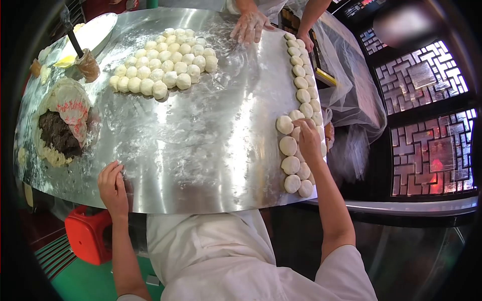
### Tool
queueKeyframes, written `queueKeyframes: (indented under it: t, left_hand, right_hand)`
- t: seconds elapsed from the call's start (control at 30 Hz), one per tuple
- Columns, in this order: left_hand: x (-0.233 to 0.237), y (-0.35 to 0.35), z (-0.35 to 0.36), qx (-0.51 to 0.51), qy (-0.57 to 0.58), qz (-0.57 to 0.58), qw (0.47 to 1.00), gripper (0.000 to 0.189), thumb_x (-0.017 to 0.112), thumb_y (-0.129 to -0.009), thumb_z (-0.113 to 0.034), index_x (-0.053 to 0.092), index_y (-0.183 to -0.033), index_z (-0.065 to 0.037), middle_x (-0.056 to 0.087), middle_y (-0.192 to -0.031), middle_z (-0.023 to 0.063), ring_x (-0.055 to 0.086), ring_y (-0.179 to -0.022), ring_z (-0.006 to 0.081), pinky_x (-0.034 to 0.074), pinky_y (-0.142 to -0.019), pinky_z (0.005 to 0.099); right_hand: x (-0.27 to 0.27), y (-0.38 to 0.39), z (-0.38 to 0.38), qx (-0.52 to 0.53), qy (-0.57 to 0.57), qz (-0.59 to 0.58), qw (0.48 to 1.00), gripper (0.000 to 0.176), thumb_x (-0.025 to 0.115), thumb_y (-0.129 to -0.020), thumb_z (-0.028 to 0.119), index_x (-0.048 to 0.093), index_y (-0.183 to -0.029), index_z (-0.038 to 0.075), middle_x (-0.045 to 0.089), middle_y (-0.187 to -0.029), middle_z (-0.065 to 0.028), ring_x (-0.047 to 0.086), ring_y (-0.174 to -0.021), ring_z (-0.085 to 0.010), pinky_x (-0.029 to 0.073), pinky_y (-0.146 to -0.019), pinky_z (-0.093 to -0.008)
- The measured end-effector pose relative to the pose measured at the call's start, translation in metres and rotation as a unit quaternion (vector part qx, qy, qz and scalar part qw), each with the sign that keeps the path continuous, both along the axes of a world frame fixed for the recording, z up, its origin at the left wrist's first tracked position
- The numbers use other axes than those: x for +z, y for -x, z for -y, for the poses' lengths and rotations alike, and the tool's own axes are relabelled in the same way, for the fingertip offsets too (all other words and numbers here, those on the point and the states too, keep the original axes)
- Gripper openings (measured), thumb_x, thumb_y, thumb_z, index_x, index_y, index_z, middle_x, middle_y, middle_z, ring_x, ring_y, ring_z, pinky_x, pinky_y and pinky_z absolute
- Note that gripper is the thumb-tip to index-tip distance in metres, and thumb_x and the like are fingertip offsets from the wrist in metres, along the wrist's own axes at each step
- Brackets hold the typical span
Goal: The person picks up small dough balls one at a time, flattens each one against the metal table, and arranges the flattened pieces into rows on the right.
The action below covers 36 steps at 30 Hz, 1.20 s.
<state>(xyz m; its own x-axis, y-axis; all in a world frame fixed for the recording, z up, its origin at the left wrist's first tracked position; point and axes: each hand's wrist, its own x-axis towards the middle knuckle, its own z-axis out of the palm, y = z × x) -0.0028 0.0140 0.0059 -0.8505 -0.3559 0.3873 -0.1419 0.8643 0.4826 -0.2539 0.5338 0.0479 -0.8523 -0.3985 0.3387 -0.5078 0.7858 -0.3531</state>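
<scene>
At the table's right edge, my right hand (310, 139) reaches into rows of pale, slightly flattened dough balls (288, 146). Its fingers are bent together at a dough ball (296, 133), which they partly cover. My left hand (113, 186) rests near the front left edge of the metal table (191, 150), fingers stretched out and loose, with nothing in them. Beyond it lies an opened bag of dark filling (57, 135), its plastic folded back. A large cluster of rounder dough balls (163, 65) sits toward the back of the table.
Across the table, another person's hand (251, 25) lies flat on the floured metal, and their other hand (306, 41) is beside the dough rows. A white dish (98, 35) and a brown lump with an upright dark handle (88, 67) stand back left. A red stool (85, 236) is below.
</scene>
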Motion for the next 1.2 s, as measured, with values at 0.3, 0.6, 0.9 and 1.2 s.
queueKeyframes:
  t: [0.3, 0.6, 0.9, 1.2]
  left_hand:
    - [-0.008, -0.001, 0.007, -0.011, -0.008, -0.006, 1.000, 0.022, 0.056, -0.098, -0.005, 0.071, -0.114, -0.004, 0.068, -0.126, 0.0120, 0.061, -0.118, 0.0316, 0.044, -0.105, 0.0425]
    - [0.009, 0.002, -0.004, 0.016, -0.031, 0.006, 0.999, 0.021, 0.060, -0.095, -0.001, 0.072, -0.112, -0.003, 0.067, -0.124, 0.0105, 0.061, -0.117, 0.0307, 0.044, -0.106, 0.0418]
    - [0.012, 0.003, -0.005, 0.029, -0.038, 0.027, 0.998, 0.023, 0.061, -0.092, -0.001, 0.073, -0.112, -0.004, 0.069, -0.123, 0.0091, 0.061, -0.119, 0.0309, 0.044, -0.105, 0.0431]
    - [0.016, 0.005, -0.005, 0.012, -0.046, 0.000, 0.999, 0.021, 0.062, -0.092, 0.000, 0.073, -0.109, -0.003, 0.070, -0.121, 0.0102, 0.063, -0.116, 0.0316, 0.044, -0.101, 0.0415]
  right_hand:
    - [0.018, 0.053, 0.015, 0.119, -0.219, 0.085, 0.965, 0.042, 0.055, -0.081, -0.008, 0.071, -0.116, 0.008, 0.069, -0.116, -0.0099, 0.059, -0.119, -0.0298, 0.042, -0.106, -0.0426]
    - [0.017, 0.061, 0.114, 0.123, -0.145, 0.050, 0.981, 0.038, 0.059, -0.088, -0.002, 0.067, -0.124, 0.009, 0.066, -0.117, -0.0120, 0.062, -0.114, -0.0333, 0.049, -0.096, -0.0437]
    - [-0.021, 0.137, 0.266, 0.110, 0.041, 0.030, 0.993, 0.042, 0.070, -0.088, 0.009, 0.055, -0.127, 0.008, 0.057, -0.130, -0.0228, 0.061, -0.113, -0.0416, 0.052, -0.093, -0.0491]
    - [-0.041, 0.185, 0.160, -0.022, -0.013, 0.060, 0.998, 0.032, 0.071, -0.087, 0.013, 0.059, -0.115, 0.004, 0.061, -0.113, -0.0235, 0.064, -0.095, -0.0449, 0.054, -0.086, -0.0486]
